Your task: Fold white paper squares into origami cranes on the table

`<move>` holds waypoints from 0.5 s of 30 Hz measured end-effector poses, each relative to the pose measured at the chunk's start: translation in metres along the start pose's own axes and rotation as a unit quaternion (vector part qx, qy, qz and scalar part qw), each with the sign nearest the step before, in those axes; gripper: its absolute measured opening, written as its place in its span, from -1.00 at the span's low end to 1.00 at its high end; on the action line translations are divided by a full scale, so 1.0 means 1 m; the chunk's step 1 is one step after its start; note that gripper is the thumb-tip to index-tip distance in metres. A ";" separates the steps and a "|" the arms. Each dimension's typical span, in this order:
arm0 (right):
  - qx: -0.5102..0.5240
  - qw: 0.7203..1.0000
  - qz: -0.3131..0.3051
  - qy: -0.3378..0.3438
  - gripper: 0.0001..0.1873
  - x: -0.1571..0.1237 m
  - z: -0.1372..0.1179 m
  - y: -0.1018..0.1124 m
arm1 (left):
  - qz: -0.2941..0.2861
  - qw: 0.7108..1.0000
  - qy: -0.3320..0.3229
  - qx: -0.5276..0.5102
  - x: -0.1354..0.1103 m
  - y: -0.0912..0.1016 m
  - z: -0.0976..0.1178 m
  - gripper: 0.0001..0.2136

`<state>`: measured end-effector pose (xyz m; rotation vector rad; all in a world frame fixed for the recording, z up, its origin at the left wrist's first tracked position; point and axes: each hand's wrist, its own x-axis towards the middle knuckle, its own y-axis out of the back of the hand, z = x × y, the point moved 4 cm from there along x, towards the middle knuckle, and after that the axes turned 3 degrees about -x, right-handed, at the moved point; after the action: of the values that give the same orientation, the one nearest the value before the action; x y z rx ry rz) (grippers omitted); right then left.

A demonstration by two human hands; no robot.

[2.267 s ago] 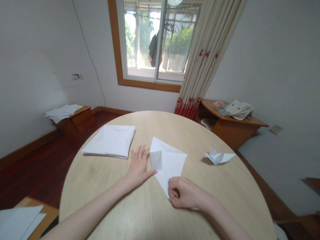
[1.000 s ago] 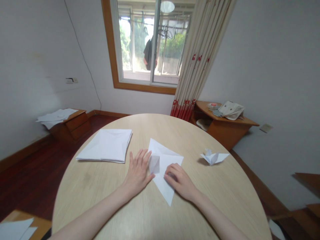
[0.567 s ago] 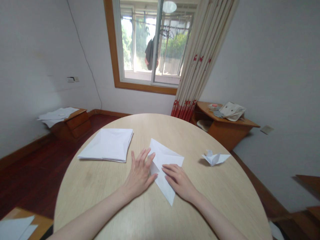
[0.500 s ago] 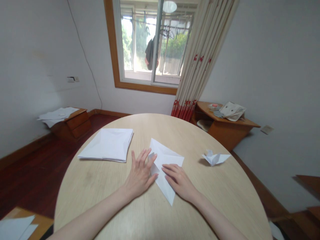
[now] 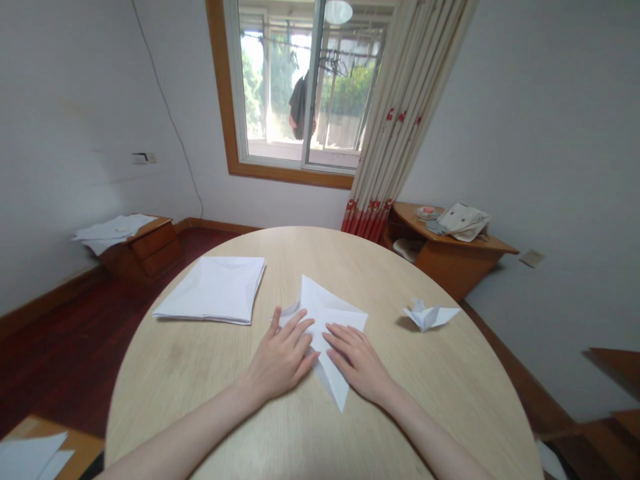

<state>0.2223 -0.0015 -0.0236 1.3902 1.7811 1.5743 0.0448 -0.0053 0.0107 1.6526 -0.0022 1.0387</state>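
A partly folded sheet of white paper (image 5: 327,297) lies on the round wooden table (image 5: 310,443), one pointed corner toward me and another toward the window. My left hand (image 5: 283,350) rests on its left side with the fingers spread, covering part of a flap that shows beyond the fingers. On the right side of the sheet my right hand (image 5: 357,360) lies flat, fingers stretched out and pressing the paper. To the right stands a small folded paper bird (image 5: 425,315), apart from both hands.
A stack of white paper (image 5: 215,290) lies on the table's left side. Beyond the table are a low drawer cabinet (image 5: 155,250) with papers on it, and a corner cabinet (image 5: 450,267) holding a cloth bag (image 5: 465,221). A curtain (image 5: 395,120) hangs beside the window.
The left flap of the paper now lies out to the left, where before it stood folded inward by my left fingers. My left hand has flattened over it; my right hand stays put.
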 end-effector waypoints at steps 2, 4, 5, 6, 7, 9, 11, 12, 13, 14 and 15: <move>0.003 1.000 0.031 0.001 -0.67 0.001 0.000 0.004 | 0.011 1.000 0.011 -0.012 0.001 0.000 -0.002 -0.76; 0.004 0.997 0.075 0.004 -0.68 0.001 0.001 0.010 | 0.007 1.000 0.021 -0.010 0.002 0.000 -0.005 -0.74; 0.003 0.995 0.098 0.006 -0.68 0.001 0.003 0.013 | 0.001 1.000 0.023 -0.003 0.003 0.000 -0.006 -0.73; -0.001 0.993 0.121 0.007 -0.68 0.000 0.005 0.017 | -0.007 1.000 0.023 0.005 0.003 0.000 -0.006 -0.71; -0.005 0.990 0.142 0.010 -0.68 0.000 0.007 0.021 | -0.015 1.000 0.022 0.012 0.004 -0.001 -0.007 -0.69; -0.017 0.985 0.171 0.017 -0.64 -0.002 0.013 0.027 | -0.034 0.999 0.021 0.019 0.004 -0.001 -0.007 -0.68; -0.028 0.982 0.184 0.031 -0.53 -0.003 0.020 0.031 | -0.053 0.998 0.024 0.015 0.004 -0.002 -0.006 -0.69; -0.035 0.981 0.188 0.037 -0.48 -0.003 0.024 0.033 | -0.060 0.998 0.028 0.011 0.003 -0.002 -0.006 -0.70; -0.044 0.980 0.190 0.038 -0.44 -0.004 0.028 0.034 | -0.068 0.997 0.032 0.007 0.003 -0.003 -0.006 -0.70; -0.052 0.979 0.192 0.035 -0.41 -0.004 0.032 0.035 | -0.077 0.996 0.037 0.004 0.003 -0.003 -0.006 -0.71; -0.058 0.979 0.193 0.032 -0.38 -0.004 0.035 0.036 | -0.084 0.996 0.041 -0.001 0.003 -0.004 -0.006 -0.71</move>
<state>0.2672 0.0091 -0.0026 1.7204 1.4857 1.9008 0.0445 0.0026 0.0091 1.5784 0.1883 0.9769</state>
